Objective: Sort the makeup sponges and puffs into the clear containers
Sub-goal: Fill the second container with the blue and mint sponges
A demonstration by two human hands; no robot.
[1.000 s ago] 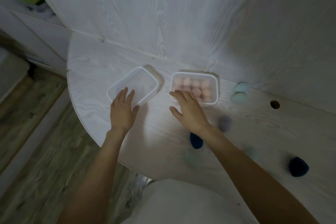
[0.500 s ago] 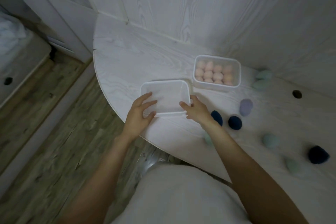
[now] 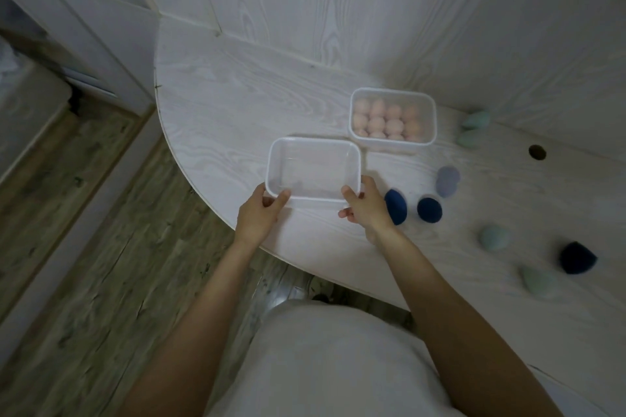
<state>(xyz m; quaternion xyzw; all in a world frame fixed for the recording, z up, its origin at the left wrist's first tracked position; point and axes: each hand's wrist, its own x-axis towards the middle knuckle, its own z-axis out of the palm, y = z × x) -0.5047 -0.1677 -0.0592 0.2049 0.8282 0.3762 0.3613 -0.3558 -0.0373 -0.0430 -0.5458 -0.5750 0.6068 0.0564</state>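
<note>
Near the bench's (image 3: 216,105) curved front edge, the left hand (image 3: 259,213) and right hand (image 3: 364,205) each pinch a near corner of the empty clear container (image 3: 313,169). Behind it toward the wall, the second container (image 3: 393,117) already holds pink sponges. Navy, lilac and green sponges (image 3: 429,209) lie loose rightward, unsorted.

Bare forearms, no sleeves; pale grey top (image 3: 325,366).
</note>
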